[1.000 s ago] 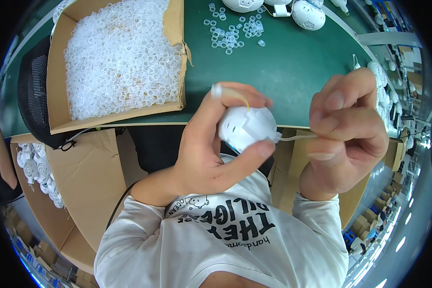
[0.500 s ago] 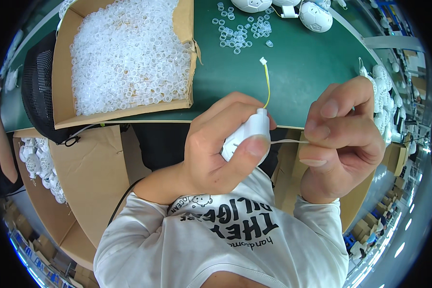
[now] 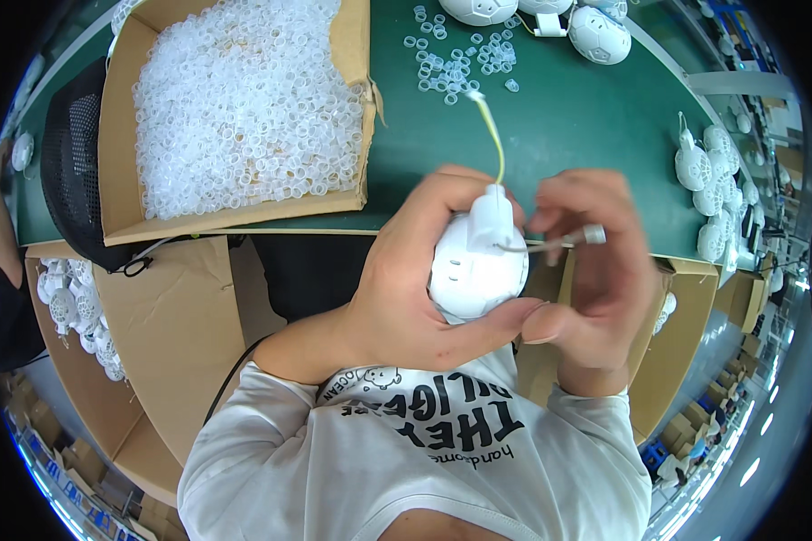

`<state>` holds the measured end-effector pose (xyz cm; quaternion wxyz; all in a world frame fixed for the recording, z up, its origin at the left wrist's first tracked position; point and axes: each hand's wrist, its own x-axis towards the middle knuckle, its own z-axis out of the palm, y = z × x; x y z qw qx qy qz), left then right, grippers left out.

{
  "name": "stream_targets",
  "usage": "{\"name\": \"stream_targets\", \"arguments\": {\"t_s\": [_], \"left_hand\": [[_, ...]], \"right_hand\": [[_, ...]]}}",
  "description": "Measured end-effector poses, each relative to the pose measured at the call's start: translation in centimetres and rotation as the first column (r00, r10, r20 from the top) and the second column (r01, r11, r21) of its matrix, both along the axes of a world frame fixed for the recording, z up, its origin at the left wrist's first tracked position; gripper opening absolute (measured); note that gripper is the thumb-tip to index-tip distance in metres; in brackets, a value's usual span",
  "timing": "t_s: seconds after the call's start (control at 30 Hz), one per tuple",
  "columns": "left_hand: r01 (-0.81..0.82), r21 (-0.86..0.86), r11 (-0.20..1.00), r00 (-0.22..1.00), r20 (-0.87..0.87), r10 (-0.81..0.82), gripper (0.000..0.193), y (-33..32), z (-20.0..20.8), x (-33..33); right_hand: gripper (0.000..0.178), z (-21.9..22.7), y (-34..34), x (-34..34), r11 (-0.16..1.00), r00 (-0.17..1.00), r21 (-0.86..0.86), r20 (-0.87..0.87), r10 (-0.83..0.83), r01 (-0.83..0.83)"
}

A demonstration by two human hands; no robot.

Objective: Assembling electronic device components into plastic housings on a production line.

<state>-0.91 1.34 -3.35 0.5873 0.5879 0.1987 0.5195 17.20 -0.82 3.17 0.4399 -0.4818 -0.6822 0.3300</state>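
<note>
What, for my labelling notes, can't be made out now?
Head view: left side of the white ball, covered by the left grip.
Head view: whether the right grip touches the white plug; blurred.
Head view: far end of the cardboard box, cut by the upper edge.
Head view: number of loose rings; too small, overlapping.

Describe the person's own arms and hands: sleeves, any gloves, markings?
Left hand and right hand are ungloved, no rings or watch visible; right one blurred. Loose white fabric sleeves leave both wrists uncovered, part of a white fabric shirt with black printed lettering.
</note>
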Motion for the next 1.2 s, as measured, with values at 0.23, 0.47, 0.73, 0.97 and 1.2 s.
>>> {"name": "stream_targets", "arguments": {"t_s": [0.23, 0.47, 0.73, 0.97, 1.2], "left_hand": [[-0.249, 0.218, 0.944, 0.910, -0.280, 0.305, 0.088, -1.2, 3.4, 8.0], [0.010, 0.119, 0.993, 0.965, -0.260, 0.021, 0.099, -0.2, 7.2, 15.6], [0.011, 0.147, 0.989, 0.940, -0.339, 0.040, 0.072, 0.2, 9.8, 14.5], [0.022, 0.186, 0.982, 0.924, -0.378, 0.050, 0.063, 1.0, 9.9, 13.0], [0.021, 0.132, 0.991, 0.954, -0.298, 0.020, 0.051, 2.5, 9.6, 8.4]], "right_hand": [[0.077, 1.2, -0.5, 8.0, 0.981, 0.990, -0.138, -0.050, 0.131, -0.137], [0.063, 10.4, 0.6, 28.8, 0.758, 0.759, 0.057, 0.024, -0.651, 0.649], [0.081, 9.0, -3.7, 58.7, 0.063, -0.112, 0.346, 0.463, -0.879, 0.936], [0.070, 4.7, -2.6, 60.3, 0.160, -0.014, 0.221, 0.624, -0.782, 0.962], [0.028, 12.8, 5.2, 33.5, 0.520, 0.338, 0.564, 0.401, -0.851, 0.641]]}}
